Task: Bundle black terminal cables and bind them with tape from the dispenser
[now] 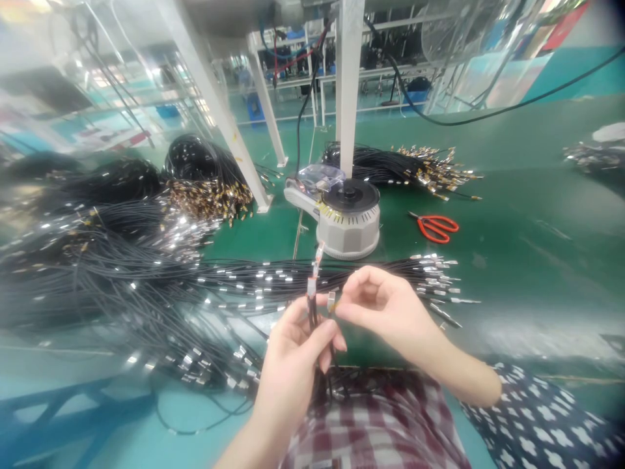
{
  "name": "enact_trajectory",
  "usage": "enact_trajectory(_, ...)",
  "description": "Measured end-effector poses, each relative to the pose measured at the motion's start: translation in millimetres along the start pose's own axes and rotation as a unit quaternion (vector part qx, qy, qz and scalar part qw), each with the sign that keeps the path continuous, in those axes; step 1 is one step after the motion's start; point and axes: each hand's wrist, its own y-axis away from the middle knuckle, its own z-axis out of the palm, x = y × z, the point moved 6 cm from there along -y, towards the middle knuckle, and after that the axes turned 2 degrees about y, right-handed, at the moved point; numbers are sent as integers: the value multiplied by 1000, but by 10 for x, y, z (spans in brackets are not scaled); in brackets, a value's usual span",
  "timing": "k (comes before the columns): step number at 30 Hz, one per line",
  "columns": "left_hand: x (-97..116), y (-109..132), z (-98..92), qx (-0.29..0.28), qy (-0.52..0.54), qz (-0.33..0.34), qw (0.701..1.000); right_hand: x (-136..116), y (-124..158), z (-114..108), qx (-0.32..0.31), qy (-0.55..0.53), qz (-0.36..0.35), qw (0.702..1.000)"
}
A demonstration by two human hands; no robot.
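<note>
My left hand (293, 358) is closed around a few thin black cables (312, 306) held upright, their metal-tipped ends sticking up above the fingers. My right hand (385, 306) pinches a small metal connector end (332, 301) right beside those cables. Both hands hover over my lap at the near edge of the green table (527, 247). Just behind them lies a long bundle of black cables with silver tips (273, 277) stretched across the table.
A round grey-white tape dispenser (344, 215) stands behind the hands, red scissors (437, 227) to its right. Heaps of black cables with gold ends (205, 189) lie at left and another (415, 168) at the back. White frame posts (350, 85) rise from the table.
</note>
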Motion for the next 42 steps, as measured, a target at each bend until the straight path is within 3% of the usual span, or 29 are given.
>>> enact_trajectory(12,-4,29,13,13,12,5,1000,42,17,45,13,-18,-7,1000)
enact_trajectory(20,-32,29,10,20,19,24,999,122,46,153,24,-105,-18,994)
enact_trajectory(26,23,-9,-19,49,14,30,998,71,63,191,23,-95,-28,995)
enact_trajectory(34,53,-19,-68,12,-2,26,1000,35,83,158,21,-120,-43,992)
enact_trajectory(39,134,-2,-132,54,-27,57,997,33,78,52,67,-78,-63,993)
enact_trajectory(42,133,-14,-98,47,-62,57,995,23,81,37,72,-66,-64,993)
